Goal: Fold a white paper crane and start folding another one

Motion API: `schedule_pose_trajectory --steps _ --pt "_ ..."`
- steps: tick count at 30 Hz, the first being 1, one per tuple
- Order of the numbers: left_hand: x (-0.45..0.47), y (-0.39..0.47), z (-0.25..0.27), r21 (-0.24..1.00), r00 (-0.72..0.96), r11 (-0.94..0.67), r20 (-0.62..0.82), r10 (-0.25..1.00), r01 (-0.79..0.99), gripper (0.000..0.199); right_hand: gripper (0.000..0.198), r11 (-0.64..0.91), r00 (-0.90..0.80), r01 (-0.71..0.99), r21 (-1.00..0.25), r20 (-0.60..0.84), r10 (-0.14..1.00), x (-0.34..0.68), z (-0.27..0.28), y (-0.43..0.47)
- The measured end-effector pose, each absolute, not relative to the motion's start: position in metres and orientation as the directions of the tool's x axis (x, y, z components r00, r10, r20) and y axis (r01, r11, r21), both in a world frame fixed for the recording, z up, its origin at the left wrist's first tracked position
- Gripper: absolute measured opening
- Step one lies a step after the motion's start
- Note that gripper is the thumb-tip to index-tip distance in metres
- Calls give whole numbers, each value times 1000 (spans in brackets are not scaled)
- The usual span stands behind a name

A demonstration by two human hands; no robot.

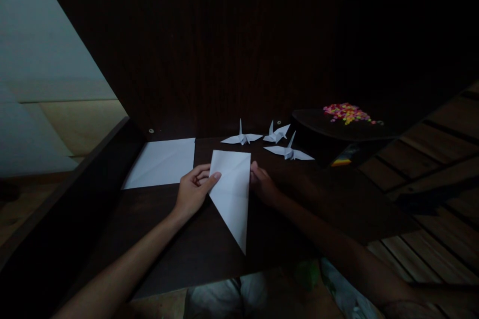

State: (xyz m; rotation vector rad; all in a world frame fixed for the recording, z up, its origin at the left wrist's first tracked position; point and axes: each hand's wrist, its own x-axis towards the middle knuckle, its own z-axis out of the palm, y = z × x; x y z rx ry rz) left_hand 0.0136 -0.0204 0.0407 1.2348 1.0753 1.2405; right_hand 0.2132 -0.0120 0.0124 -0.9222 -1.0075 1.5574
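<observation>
A sheet of white paper (231, 189), folded to a shape with a long point toward me, is held up over the dark tabletop. My left hand (192, 192) grips its left edge, thumb on the front and fingers curled behind. At the right edge, my right hand (264, 184) is closed on the paper, its fingertips partly hidden behind it. Just beyond stand three white origami cranes (242, 138), (277, 134), (290, 152) with wings spread. Left of my hands lies a flat white sheet of paper (162, 163) with a diagonal crease.
A dark wooden panel (224, 50) rises behind the tabletop (157, 239), and a low dark side wall (75, 199) bounds the left. On a raised rounded shelf (318, 124) at right lies a heap of small colourful pieces (350, 113). Wooden slats (430, 254) show farther right.
</observation>
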Motion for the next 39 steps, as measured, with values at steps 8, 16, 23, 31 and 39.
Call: schedule_pose_trajectory --steps 8,16,23,31,39 --pt "13 -20 39 997 46 -55 57 997 -63 43 51 -45 -309 -292 -955 50 950 216 14 -14" --pt "16 -26 39 999 118 -9 15 993 -53 36 48 47 -158 -70 -996 58 986 209 25 -22" --pt "17 -30 44 999 136 -7 13 991 -45 34 48 36 -124 -31 -999 39 992 211 28 -23" --pt "13 -24 41 993 108 81 -72 992 -81 41 47 27 -151 -55 -998 35 988 213 24 -20" --pt "11 -22 38 988 116 96 -82 990 -118 39 45 41 -147 -37 -998 46 988 215 22 -19"
